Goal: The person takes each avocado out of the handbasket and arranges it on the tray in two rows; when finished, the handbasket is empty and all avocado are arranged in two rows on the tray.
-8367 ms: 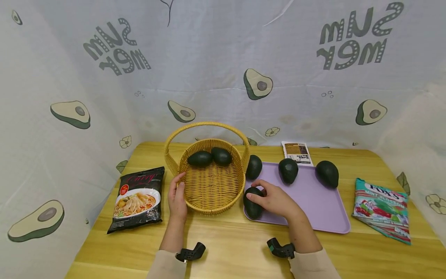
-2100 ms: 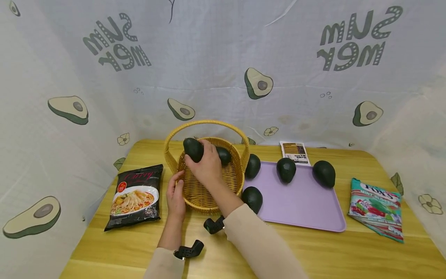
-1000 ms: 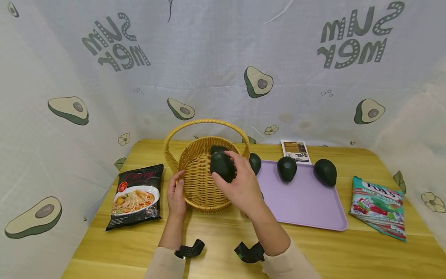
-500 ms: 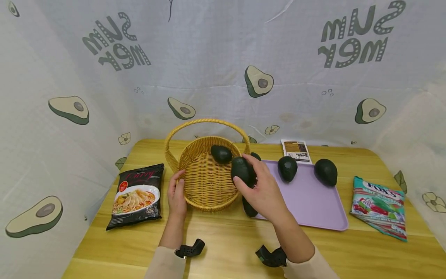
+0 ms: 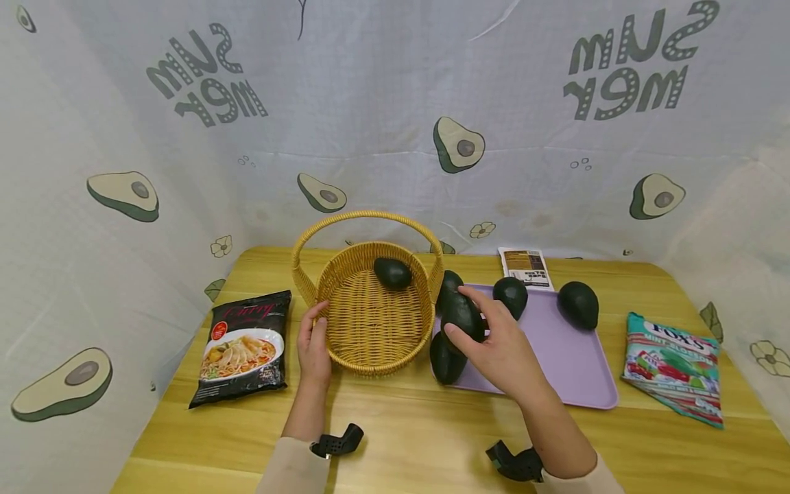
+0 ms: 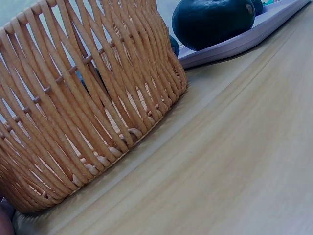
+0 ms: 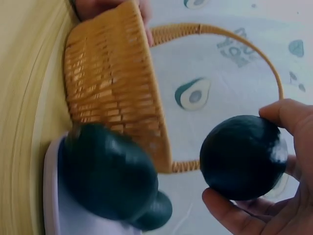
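In the head view my right hand (image 5: 503, 350) pinches a dark green avocado (image 5: 463, 315) between thumb and fingers, raised over the left end of a lilac tray (image 5: 574, 370). The right wrist view shows this avocado (image 7: 242, 156) apart from the tray. My left hand (image 5: 315, 350) grips the left rim of a yellow wicker basket (image 5: 370, 367), whose woven side (image 6: 93, 98) fills much of the left wrist view. One avocado (image 5: 392, 273) lies inside the basket at its back right. Two avocados, a front one (image 5: 447, 360) and a partly hidden back one (image 5: 449, 281), lie at the tray's left end.
Two more avocados, one in the middle (image 5: 510, 295) and one at the right (image 5: 578, 305), lie along the tray's back edge. A black noodle packet (image 5: 243, 346) is left of the basket, a teal candy bag (image 5: 673, 367) right of the tray. Behind the tray lies a small pouch (image 5: 526, 267).
An avocado has left the basket in my right hand, carried rightward over the rim to above the tray. The left hand has stayed on the basket.
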The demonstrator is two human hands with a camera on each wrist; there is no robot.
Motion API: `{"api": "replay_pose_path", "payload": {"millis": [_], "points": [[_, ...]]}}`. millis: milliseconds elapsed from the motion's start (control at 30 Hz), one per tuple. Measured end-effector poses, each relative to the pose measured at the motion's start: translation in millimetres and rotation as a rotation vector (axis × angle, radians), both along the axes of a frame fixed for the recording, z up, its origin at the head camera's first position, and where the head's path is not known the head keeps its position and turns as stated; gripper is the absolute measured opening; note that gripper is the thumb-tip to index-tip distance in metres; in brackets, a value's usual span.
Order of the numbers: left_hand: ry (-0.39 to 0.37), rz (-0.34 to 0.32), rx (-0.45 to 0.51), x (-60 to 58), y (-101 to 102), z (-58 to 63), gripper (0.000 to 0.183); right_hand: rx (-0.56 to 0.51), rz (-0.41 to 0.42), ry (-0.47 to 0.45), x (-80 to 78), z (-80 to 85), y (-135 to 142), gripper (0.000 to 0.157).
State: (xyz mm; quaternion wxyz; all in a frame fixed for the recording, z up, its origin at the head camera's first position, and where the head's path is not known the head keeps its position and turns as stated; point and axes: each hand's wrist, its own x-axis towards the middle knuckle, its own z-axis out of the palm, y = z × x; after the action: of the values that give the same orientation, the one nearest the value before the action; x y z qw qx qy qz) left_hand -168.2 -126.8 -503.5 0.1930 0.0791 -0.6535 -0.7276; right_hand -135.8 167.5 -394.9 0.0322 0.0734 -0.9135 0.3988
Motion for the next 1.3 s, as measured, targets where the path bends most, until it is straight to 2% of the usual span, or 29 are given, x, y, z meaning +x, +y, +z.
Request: {"api": "replay_pose_path", "payload": {"millis": [300, 533, 767, 1000, 1300], "points": [[-0.01, 0.004, -0.008, 0.7, 3, 0.0, 0.036, 0.074, -0.023, -0.087, -1.9, -2.3, 35, 0.068], [-0.022, -0.008, -0.002, 1.3, 2, 0.1, 0.036, 0.115, -0.031, -0.153, -9.3, -5.0, 65, 0.075], [-0.039, -0.017, -0.002, 3.0, 0, 1.6, 0.037, 0.146, -0.014, -0.273, -15.2, -15.2, 88, 0.081], [-0.02, -0.011, -0.007, 2.4, 0, -0.3, 0.037, 0.158, 0.008, -0.36, -18.0, -22.9, 103, 0.078], [-0.011, -0.004, -0.013, 1.7, 0, -0.3, 0.037, 0.205, 0.084, -0.504, -21.5, -26.4, 110, 0.072]]}}
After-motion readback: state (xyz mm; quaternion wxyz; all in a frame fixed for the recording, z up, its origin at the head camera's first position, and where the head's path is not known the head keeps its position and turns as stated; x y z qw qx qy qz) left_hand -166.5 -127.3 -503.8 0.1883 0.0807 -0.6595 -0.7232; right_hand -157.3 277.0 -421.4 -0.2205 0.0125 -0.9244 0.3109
